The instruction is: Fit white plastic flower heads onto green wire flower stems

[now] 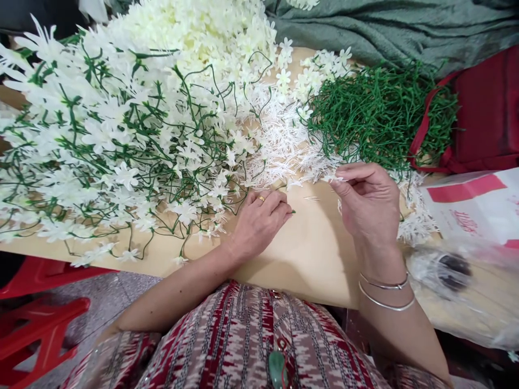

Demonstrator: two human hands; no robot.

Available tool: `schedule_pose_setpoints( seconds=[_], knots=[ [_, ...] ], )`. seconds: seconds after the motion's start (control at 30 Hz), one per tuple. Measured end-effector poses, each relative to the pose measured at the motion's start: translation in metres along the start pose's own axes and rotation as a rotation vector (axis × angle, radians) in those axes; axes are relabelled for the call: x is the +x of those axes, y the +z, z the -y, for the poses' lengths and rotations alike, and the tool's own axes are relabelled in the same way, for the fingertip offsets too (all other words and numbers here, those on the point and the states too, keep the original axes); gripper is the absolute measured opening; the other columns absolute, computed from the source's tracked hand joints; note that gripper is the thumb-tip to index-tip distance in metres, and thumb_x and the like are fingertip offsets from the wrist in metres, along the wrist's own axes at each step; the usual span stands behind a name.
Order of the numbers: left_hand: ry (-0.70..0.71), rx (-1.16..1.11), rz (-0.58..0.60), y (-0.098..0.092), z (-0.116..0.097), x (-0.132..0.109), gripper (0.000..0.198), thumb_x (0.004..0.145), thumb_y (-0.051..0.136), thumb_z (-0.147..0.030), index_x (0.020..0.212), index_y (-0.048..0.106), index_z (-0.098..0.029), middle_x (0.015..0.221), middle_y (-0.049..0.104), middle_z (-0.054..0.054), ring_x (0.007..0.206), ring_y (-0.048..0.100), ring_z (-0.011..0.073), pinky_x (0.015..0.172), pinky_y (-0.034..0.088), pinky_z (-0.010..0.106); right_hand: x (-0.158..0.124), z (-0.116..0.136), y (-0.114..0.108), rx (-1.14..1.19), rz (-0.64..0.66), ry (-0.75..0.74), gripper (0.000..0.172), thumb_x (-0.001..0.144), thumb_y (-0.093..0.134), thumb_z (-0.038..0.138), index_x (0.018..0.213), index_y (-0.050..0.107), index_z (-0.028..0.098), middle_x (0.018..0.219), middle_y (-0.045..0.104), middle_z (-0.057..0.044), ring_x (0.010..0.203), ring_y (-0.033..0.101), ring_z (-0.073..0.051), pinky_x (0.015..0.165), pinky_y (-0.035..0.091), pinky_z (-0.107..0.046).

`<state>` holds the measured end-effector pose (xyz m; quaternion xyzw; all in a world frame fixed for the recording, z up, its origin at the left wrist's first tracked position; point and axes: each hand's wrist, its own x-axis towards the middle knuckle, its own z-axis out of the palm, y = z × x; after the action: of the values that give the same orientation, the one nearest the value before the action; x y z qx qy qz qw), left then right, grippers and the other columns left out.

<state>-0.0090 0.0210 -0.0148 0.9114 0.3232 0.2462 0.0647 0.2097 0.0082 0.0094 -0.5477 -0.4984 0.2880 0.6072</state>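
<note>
My left hand (261,221) rests on the table with its fingers curled closed. The tip of a green plastic stem (293,211) pokes out past its fingertips; the rest of that stem is hidden. Raised a little to the right, my right hand (371,202) pinches a small white artificial flower piece (332,178) between thumb and fingertips. Loose white stamens (279,162) lie spread just beyond both hands. A few single stamens (311,198) are on the wood between them.
Assembled white flowers on green stems (133,135) cover the left side. Loose blossoms (211,32) are heaped behind. Green stems (373,108) are piled at the right, beside a red bag (486,108). A plastic bag (478,210) lies nearer. Red stools (44,324) stand below the table (308,259).
</note>
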Motion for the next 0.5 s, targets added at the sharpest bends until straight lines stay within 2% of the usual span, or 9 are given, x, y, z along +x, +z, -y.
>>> schedule_pose_setpoints(
  seconds=[0.13, 0.27, 0.37, 0.5],
  knots=[
    [-0.011, -0.039, -0.012, 0.004, 0.001, 0.001, 0.021, 0.109, 0.051, -0.026, 0.101, 0.069, -0.020, 0.108, 0.073, 0.004, 0.096, 0.067, 0.0202, 0.095, 0.044, 0.040, 0.000, 0.000, 0.000, 0.036, -0.012, 0.015, 0.014, 0.081, 0.086, 0.032, 0.081, 0.072, 0.034, 0.087, 0.070, -0.004, 0.084, 0.066, -0.025, 0.077, 0.055, -0.045],
    [0.009, -0.183, -0.148, -0.007, -0.002, 0.005, 0.008, 0.108, 0.054, -0.020, 0.107, 0.062, -0.020, 0.106, 0.076, 0.003, 0.097, 0.072, 0.0165, 0.101, 0.046, 0.039, 0.000, -0.002, -0.001, 0.085, -0.004, 0.053, 0.012, 0.080, 0.086, 0.032, 0.081, 0.075, 0.033, 0.088, 0.072, -0.004, 0.084, 0.067, -0.024, 0.076, 0.055, -0.043],
    [-0.025, -0.371, -0.243, -0.014, -0.005, 0.006, 0.005, 0.108, 0.054, -0.021, 0.107, 0.059, -0.020, 0.094, 0.076, 0.002, 0.088, 0.072, 0.0144, 0.092, 0.054, 0.033, 0.000, -0.004, -0.002, 0.118, 0.045, 0.103, 0.010, 0.080, 0.087, 0.035, 0.083, 0.078, 0.034, 0.089, 0.074, -0.003, 0.084, 0.068, -0.022, 0.077, 0.056, -0.042],
    [-0.143, -0.645, -0.231, -0.017, -0.005, 0.008, 0.012, 0.106, 0.058, -0.027, 0.115, 0.063, -0.020, 0.095, 0.078, 0.004, 0.086, 0.076, 0.0142, 0.080, 0.060, 0.028, 0.000, -0.004, 0.000, 0.168, 0.105, 0.246, 0.020, 0.075, 0.091, 0.045, 0.083, 0.078, 0.032, 0.084, 0.075, -0.001, 0.075, 0.069, -0.020, 0.072, 0.058, -0.038]
  ],
)
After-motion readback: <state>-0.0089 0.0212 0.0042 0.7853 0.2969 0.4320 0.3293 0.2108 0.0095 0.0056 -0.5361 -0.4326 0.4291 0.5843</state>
